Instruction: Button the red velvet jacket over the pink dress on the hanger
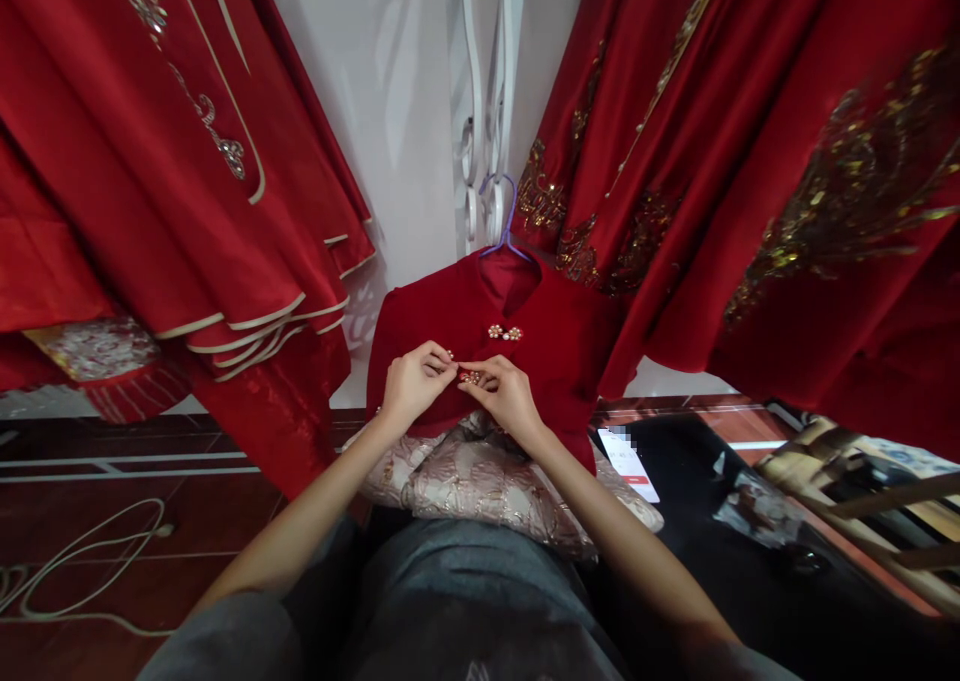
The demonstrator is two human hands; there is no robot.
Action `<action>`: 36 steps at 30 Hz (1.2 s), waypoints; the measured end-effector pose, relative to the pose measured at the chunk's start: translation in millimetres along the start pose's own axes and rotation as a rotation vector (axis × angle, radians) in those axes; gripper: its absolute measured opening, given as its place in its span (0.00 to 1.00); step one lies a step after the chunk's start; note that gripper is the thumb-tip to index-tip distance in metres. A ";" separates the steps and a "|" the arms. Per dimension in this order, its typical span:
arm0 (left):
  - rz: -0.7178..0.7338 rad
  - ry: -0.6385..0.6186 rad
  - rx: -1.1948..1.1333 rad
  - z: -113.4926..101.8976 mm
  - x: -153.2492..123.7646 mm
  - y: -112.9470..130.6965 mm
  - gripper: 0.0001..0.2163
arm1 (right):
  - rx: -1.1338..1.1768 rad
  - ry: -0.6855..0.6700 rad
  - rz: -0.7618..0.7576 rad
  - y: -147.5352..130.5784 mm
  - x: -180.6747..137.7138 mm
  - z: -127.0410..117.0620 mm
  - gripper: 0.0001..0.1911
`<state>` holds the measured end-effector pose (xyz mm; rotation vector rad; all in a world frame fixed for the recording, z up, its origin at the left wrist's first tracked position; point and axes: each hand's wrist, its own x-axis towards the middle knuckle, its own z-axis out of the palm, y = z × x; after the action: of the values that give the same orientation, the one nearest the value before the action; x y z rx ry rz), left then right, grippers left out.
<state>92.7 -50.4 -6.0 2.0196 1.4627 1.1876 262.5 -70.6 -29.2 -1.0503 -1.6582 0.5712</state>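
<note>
Red velvet jacket (555, 361): hanging on a purple hanger (504, 231) from a white scrolled rack (484, 111), its lower front lying over the person's lap.
Left hand (411, 381): fingers are pinching together on the left half of the lower pearl clasp (469, 375), at the middle of the jacket front.
Right hand (507, 389): thumb and forefinger are closing on the right half of the same clasp, touching the left hand's fingertips.
Upper clasp (505, 333): sitting just above the hands, already joined, by the look of it.
Step in hand: judging by the pinch, the two hands are working the lower clasp's halves against each other; whether joining or parting I cannot tell.
Doing it well: keeping the velvet flat and taut between both hands, lining up the halves with the upper clasp, and gripping the cord rather than the beads should spare the pearls.
Under the jacket: a pale embroidered garment (487, 481) is lying across the lap, touching the jacket hem.
Around: red embroidered gowns (750, 161) are hanging to both sides; a phone (628, 461) is resting on a dark surface to the right; a white cable (90, 551) is trailing over the tiled floor (150, 451).
</note>
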 end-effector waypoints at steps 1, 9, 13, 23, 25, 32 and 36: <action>-0.014 -0.022 -0.069 -0.3 2.2 -2.1 0.07 | 0.009 0.013 0.001 0.0 0.0 0.1 0.13; -0.168 -0.134 -0.357 -4.8 10.9 -6.3 0.15 | 0.098 0.046 0.042 4.4 0.4 5.8 0.16; -0.130 -0.169 -0.357 -6.9 10.5 -6.8 0.16 | 0.080 0.072 0.040 5.3 4.3 8.2 0.14; -0.062 -0.147 -0.269 -5.4 12.2 -19.1 0.14 | 0.013 0.089 -0.012 0.8 12.7 13.6 0.12; -0.051 -0.152 -0.250 -6.0 12.3 -20.6 0.13 | 0.007 0.085 -0.026 -0.1 13.1 13.7 0.11; -0.064 -0.273 -0.314 -10.8 15.1 -15.3 0.14 | 0.089 -0.027 0.013 3.1 11.7 8.7 0.10; -0.088 -0.376 -0.282 -28.6 21.0 -9.8 0.17 | 0.139 -0.158 0.071 4.0 12.4 -15.8 0.12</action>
<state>66.1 -32.3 12.0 1.8412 1.1199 0.8629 277.8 -60.0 -20.6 -0.9859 -1.6964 0.8220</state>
